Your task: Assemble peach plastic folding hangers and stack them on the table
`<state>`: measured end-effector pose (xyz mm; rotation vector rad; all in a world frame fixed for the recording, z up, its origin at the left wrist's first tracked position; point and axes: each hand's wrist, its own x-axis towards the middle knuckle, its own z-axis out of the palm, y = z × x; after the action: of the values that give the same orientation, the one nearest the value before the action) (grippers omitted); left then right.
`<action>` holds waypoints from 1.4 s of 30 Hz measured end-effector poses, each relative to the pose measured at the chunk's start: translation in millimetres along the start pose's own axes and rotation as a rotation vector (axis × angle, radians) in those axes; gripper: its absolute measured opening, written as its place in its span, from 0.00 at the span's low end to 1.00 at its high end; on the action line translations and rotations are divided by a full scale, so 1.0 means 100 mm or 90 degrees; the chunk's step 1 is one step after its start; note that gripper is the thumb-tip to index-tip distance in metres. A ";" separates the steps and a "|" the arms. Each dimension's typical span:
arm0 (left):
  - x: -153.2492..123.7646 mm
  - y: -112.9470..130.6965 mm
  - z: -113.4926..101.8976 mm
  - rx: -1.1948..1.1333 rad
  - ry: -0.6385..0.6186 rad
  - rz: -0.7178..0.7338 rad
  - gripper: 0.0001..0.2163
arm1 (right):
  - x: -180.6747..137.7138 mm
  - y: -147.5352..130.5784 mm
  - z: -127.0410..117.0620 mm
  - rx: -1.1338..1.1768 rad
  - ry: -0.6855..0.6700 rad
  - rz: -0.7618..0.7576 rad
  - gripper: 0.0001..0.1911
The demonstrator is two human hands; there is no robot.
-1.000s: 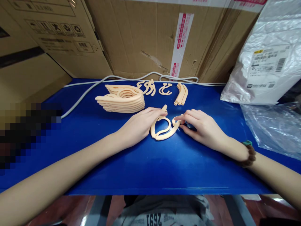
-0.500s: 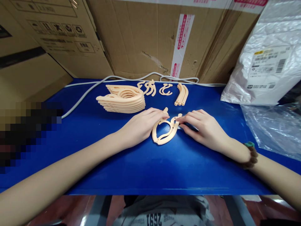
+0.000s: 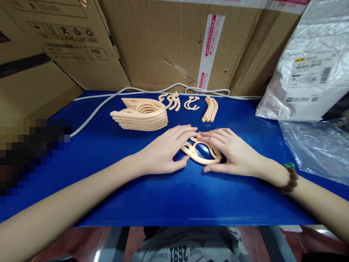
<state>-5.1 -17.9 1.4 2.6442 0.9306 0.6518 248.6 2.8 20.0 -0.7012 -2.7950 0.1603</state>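
A beige plastic folding hanger, folded into a loop, lies on the blue tabletop between my hands. My left hand grips its left end, thumb at the near side and fingers stretched over the far side. My right hand spans the right end, its fingers over the far edge and its thumb by the near edge. The fingers cover parts of the hanger. Behind my left hand stands a stack of similar folded hangers.
Farther back lie small curved hooks, more hooks and several curved arm pieces. A white cable runs along the back before cardboard boxes. On the right are a white parcel bag and clear plastic.
The hanger has turned on the table, its pointed end swinging from the near side to the right. Both hands have spread from pinching its ends to spanning it.
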 end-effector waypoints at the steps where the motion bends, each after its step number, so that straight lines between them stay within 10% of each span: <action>1: 0.00 0.00 0.01 -0.001 -0.008 0.000 0.29 | 0.00 0.00 0.01 0.008 -0.012 -0.010 0.38; 30: 0.03 0.08 -0.07 0.044 0.016 -0.016 0.30 | -0.03 0.00 -0.06 0.122 0.116 0.049 0.34; 36: 0.06 0.10 -0.42 0.110 0.125 -0.015 0.29 | -0.07 0.04 -0.07 0.261 0.271 0.159 0.23; 42: -0.04 -0.18 -0.99 0.114 0.204 -0.070 0.32 | -0.04 0.05 -0.02 0.146 0.117 0.141 0.20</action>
<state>-65.9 2.2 78.6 2.6637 1.2657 1.0302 255.1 5.0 20.0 -0.9146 -2.4696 0.4276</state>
